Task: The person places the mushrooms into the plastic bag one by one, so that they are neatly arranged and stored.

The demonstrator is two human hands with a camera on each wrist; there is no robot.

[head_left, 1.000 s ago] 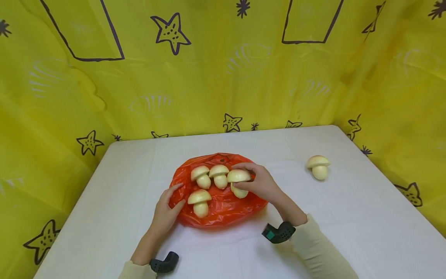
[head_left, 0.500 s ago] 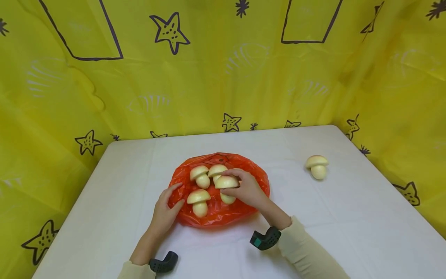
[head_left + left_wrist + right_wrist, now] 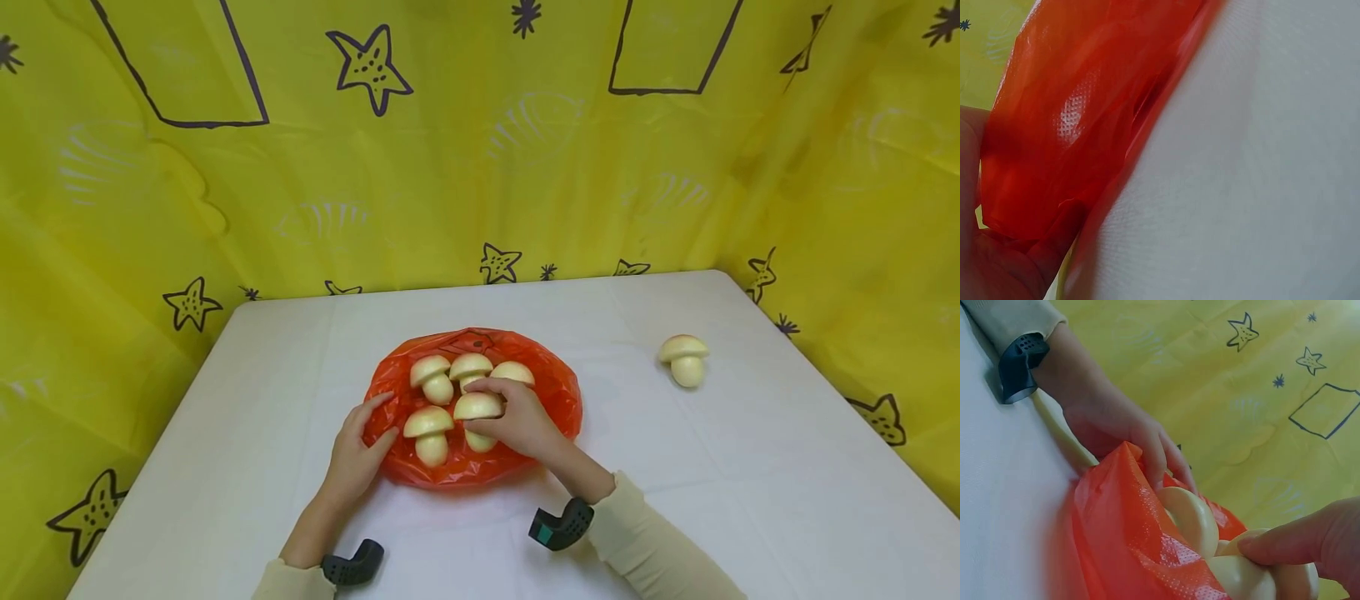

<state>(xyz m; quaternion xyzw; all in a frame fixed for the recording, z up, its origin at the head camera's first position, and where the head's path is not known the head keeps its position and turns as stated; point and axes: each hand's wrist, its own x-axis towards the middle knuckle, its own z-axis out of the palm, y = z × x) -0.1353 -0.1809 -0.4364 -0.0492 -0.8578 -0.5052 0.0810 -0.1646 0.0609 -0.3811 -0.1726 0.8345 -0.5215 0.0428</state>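
A red plastic bag [image 3: 553, 390] lies spread open on the table, with several pale toy mushrooms inside. My left hand [image 3: 356, 457] holds its left rim, fingers over the edge; in the left wrist view the thumb [image 3: 1063, 234] lies against the red plastic. My right hand [image 3: 528, 423] grips a mushroom [image 3: 477, 407] by the cap, thumb in front and fingers behind, in the bag's front middle. Left of it stands another mushroom [image 3: 429, 422]. Behind are three more: one at the left [image 3: 431, 367], a middle one [image 3: 470, 365] and one partly hidden by my right hand [image 3: 513, 372].
One lone mushroom [image 3: 686, 360] stands at the right of the white-covered table [image 3: 652, 467]. Yellow curtains [image 3: 450, 167] with starfish drawings hang behind the table and along both sides. A dark band with a camera [image 3: 562, 525] sits on my right wrist.
My right hand has carried its mushroom left and toward me, from the bag's right side to beside the front-left mushroom. A mushroom behind it has come into view. The left hand has stayed put.
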